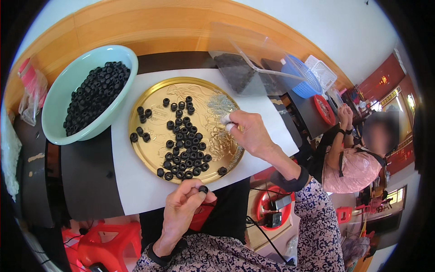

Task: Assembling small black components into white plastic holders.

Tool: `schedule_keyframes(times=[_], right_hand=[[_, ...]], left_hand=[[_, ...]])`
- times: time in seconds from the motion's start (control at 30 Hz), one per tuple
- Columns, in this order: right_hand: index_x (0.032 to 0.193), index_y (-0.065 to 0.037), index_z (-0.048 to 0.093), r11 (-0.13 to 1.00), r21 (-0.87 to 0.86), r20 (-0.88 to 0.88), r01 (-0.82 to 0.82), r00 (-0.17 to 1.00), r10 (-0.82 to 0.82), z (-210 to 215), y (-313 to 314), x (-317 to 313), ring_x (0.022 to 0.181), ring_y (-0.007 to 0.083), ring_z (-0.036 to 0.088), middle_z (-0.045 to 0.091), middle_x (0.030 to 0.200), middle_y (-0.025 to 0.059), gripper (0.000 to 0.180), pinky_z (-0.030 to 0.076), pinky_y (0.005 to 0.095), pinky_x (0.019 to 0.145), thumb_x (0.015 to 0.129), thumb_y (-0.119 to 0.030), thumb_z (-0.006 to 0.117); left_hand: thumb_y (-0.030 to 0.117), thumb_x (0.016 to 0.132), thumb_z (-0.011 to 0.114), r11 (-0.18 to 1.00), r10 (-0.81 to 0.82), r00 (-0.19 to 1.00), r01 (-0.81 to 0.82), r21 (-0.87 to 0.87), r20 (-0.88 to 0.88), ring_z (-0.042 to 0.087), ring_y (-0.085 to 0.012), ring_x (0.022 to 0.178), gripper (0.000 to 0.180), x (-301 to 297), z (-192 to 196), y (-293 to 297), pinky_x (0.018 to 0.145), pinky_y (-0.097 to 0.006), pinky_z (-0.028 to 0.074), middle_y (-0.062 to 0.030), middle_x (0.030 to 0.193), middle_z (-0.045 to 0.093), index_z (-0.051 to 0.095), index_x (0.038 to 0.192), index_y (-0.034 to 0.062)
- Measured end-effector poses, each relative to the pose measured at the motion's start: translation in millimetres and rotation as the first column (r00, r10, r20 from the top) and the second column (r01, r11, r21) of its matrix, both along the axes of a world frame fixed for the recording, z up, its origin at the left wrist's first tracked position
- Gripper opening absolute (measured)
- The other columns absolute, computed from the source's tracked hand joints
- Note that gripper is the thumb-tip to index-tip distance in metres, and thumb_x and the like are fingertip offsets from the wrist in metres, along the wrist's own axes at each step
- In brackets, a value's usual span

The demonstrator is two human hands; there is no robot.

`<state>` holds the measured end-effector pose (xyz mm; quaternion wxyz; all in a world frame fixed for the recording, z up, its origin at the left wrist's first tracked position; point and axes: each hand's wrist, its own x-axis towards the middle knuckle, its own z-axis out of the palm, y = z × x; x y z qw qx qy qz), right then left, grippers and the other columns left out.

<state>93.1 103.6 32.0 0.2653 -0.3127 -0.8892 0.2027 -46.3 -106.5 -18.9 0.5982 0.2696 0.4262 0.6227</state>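
Note:
My left hand [181, 209], in front of the tray's near edge, pinches one black ring-shaped piece [203, 189] between thumb and fingers. Over the right part of the round gold tray [147, 93] is my right hand [254, 132], with white covers on its fingertips. Its fingers are closed together beside a pile of tiny silver bits [220, 104]; whatever they hold is too small to make out. Many black ring-shaped pieces [185, 144] lie in the middle of the tray, with a few scattered to the left. More silver bits lie along the tray's right rim.
A pale green basin [50, 106] full of black pieces stands on the left. Behind the tray on the right is a clear plastic box [247, 59] with dark contents. Further right are a blue basket [302, 84] and a red tray [323, 109]. Another person [353, 167] sits at right.

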Motion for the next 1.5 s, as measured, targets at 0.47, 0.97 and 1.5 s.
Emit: schedule_keyframes(times=[0.47, 0.97, 1.5], right_hand=[[0.090, 0.002, 0.064, 0.996, -0.081, -0.046, 0.045, 0.998, -0.049, -12, -2, 9, 0.058, 0.0178, 0.061, 0.064, 0.069, 0.0121, 0.014, 0.047, 0.0299, 0.055, 0.078, -0.005, 0.061], [0.091, -0.001, 0.065, 0.995, -0.098, -0.045, 0.008, 0.999, -0.012, -14, 2, 10, 0.062, 0.0246, 0.060, 0.062, 0.075, 0.0145, 0.016, 0.048, 0.0318, 0.060, 0.076, -0.002, 0.060], [0.087, -0.003, 0.064, 0.993, -0.015, 0.118, -0.115, 0.986, 0.116, -18, -17, -6, 0.068, 0.0286, 0.061, 0.058, 0.076, 0.0113, 0.019, 0.049, 0.0370, 0.062, 0.068, -0.006, 0.065]], left_hand=[[0.002, 0.090, 0.047, 0.998, 0.053, 0.999, -0.053, -0.045, -0.005, 0.062, -0.0170, 0.081, 0.020, 13, 15, 2, 0.075, -0.030, 0.052, -0.0114, 0.085, 0.065, 0.054, 0.108, -0.0016], [0.001, 0.089, 0.045, 0.998, 0.058, 0.995, -0.059, -0.002, -0.084, 0.062, -0.0208, 0.081, 0.023, 12, 6, 2, 0.080, -0.034, 0.051, -0.0141, 0.084, 0.064, 0.053, 0.111, -0.0012], [0.007, 0.092, 0.048, 0.997, 0.001, 1.000, -0.003, -0.077, -0.024, 0.062, -0.0133, 0.084, 0.019, 7, 12, 1, 0.067, -0.030, 0.057, -0.0080, 0.089, 0.064, 0.054, 0.108, -0.0014]])
